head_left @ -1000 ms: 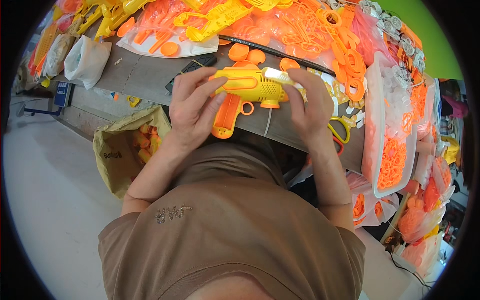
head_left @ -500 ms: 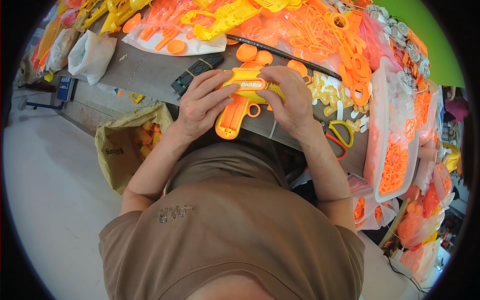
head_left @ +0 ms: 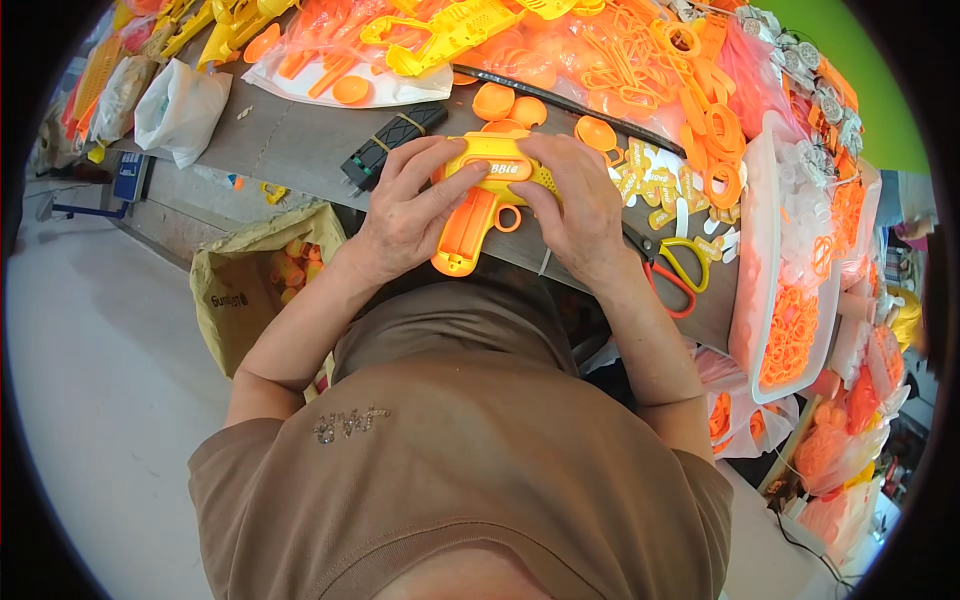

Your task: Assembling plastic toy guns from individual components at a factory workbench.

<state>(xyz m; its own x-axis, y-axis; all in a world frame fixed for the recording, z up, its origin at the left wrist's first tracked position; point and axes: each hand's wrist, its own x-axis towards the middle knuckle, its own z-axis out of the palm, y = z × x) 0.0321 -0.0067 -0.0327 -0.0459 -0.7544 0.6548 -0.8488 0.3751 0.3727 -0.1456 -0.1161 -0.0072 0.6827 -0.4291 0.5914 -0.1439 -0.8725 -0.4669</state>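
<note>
A yellow and orange toy gun [head_left: 468, 235] is held between my two hands above the near edge of the table, its orange-lined handle pointing down toward me. My left hand [head_left: 408, 215] grips its left end, with the thumb lying across part of an orange oval label [head_left: 503, 169] on its side. On the other end, my right hand [head_left: 583, 205] has its fingers over the top and the thumb against the side near the label. Part of the gun's body is hidden under the fingers. Orange round cups [head_left: 494, 101] lie just beyond it.
Scissors [head_left: 690, 300] and gold label pieces [head_left: 655, 185] lie to the right, near a clear bin [head_left: 748, 310] of orange parts. At left are a black box [head_left: 395, 148] and a paper bag [head_left: 222, 290] below the table. Yellow gun shells [head_left: 455, 35] pile up behind.
My left thumb has slid right along the label and covers more of its left part. My right fingers have shifted slightly on the gun, which stays almost in place.
</note>
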